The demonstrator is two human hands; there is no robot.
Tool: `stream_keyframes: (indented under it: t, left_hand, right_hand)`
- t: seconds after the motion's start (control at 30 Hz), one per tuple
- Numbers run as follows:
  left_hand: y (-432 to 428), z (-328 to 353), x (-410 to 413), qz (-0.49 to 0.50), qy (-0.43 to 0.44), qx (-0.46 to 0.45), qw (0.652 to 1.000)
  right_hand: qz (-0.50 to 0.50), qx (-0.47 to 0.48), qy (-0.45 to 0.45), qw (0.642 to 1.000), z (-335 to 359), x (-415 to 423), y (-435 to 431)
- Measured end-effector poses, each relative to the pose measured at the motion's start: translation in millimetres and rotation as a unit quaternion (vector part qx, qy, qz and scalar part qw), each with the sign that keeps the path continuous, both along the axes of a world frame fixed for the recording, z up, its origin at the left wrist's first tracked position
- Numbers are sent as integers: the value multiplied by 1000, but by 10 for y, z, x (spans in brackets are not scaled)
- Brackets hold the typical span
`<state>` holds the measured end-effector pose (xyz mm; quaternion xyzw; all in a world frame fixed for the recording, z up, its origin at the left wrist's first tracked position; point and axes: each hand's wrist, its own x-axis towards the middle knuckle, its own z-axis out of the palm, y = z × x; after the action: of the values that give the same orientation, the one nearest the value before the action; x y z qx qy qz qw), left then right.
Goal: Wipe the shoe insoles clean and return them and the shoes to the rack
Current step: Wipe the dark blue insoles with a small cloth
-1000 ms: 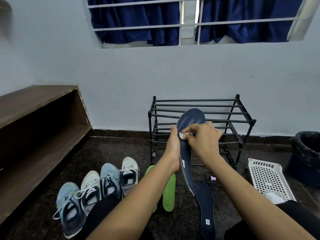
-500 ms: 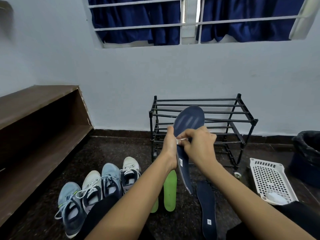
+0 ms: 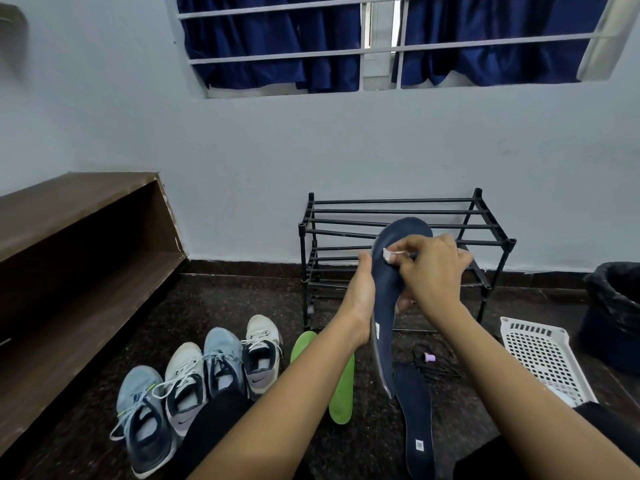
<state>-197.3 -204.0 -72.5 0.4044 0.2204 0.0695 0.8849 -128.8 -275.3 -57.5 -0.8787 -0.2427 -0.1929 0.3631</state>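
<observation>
Presently, head view, the only one supplied.

Progress, as judged: wiping is under way and the return has not begun.
- Navy insole (image 3: 383, 306): in hand, raised upright in front of the rack (image 3: 398, 211), toe end uppermost.
- Second navy insole (image 3: 415, 410): flat on the floor, just below the held one. Whether it has been wiped cannot be told.
- Two green insoles (image 3: 341, 393): on the floor side by side, left of the navy pair. Their state is equally unknown.
- Four shoes (image 3: 204, 368): in a row on the floor at left, apart from the rack.
- None of the shoes or insoles lies on the rack, so the whole return is left to do.

Hands:
- Left hand (image 3: 362, 299): wrapped round the middle of the held insole from its left edge. Its fingertips show behind the right edge, and it steadies the piece.
- Right hand (image 3: 436, 271): fingers drawn together, pinching a small white wad (image 3: 389, 255) and pressing it against the upper face of the insole near the toe.

Other items:
- White perforated basket (image 3: 543, 358): on the floor at right.
- Dark lined bin (image 3: 616, 306): beyond the basket.
- Wooden shelf unit (image 3: 86, 254): along the left wall.
</observation>
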Motion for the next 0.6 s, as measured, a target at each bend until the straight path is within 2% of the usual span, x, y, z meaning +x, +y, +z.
stream_keyframes:
  t: [0.13, 0.4, 0.6]
  left_hand:
    - [45, 31, -4, -1, -10, -5, 1000]
    - [238, 50, -46, 56, 36, 14, 998]
    - [145, 46, -38, 39, 37, 1, 999]
  right_hand:
    - [22, 8, -3, 1000, 12, -51, 9]
    - [109, -34, 1, 993, -92, -320, 129]
    - [81, -16, -7, 997, -30, -274, 93]
